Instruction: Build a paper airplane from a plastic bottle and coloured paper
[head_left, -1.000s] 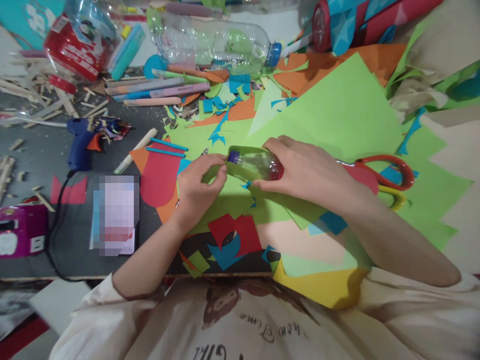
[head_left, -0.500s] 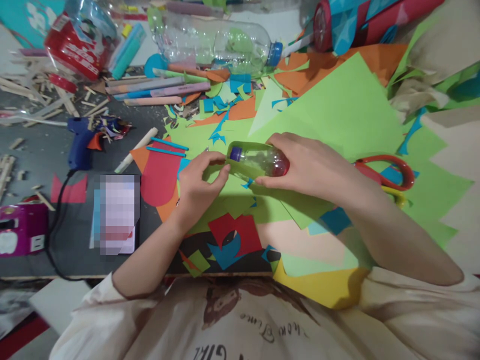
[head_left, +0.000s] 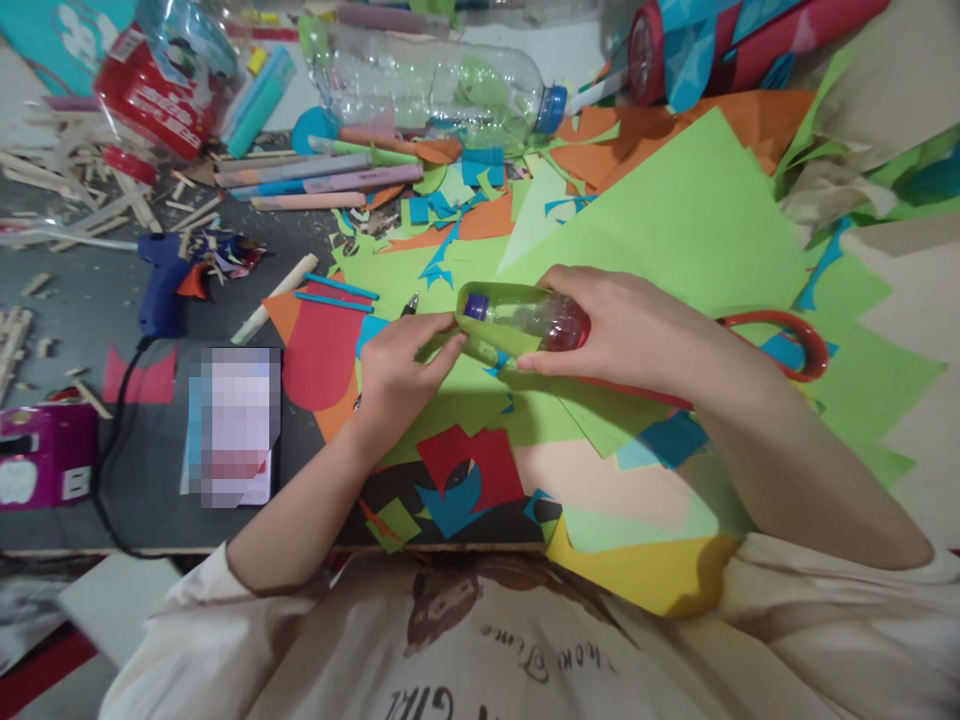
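Observation:
A small clear bottle (head_left: pixel 517 318) with a purple cap lies on its side above the green paper, its cap toward the left. Around it runs a loop of green paper strip (head_left: pixel 480 347), which stands out beyond the cap. My right hand (head_left: pixel 619 325) is closed over the base end of the bottle, thumb on the near side and fingers on the far side. With thumb and fingertips, my left hand (head_left: pixel 405 375) pinches the left end of the strip. Beside the left fingers a black pen tip (head_left: pixel 410 303) shows. Red-handled scissors (head_left: pixel 814 345) lie partly under my right forearm.
Green paper sheets (head_left: pixel 675 210) and coloured scraps cover much of the table. A blue glue gun (head_left: pixel 163 285) with its cord and a phone (head_left: pixel 236 430) lie at left. Markers (head_left: pixel 322 183), a large clear bottle (head_left: pixel 427 85) and a red-labelled bottle (head_left: pixel 161 95) are farther back.
The small bottle and my right hand have shifted slightly to the right. My left hand keeps its pinch on the strip, and more of the pen tip shows beside it.

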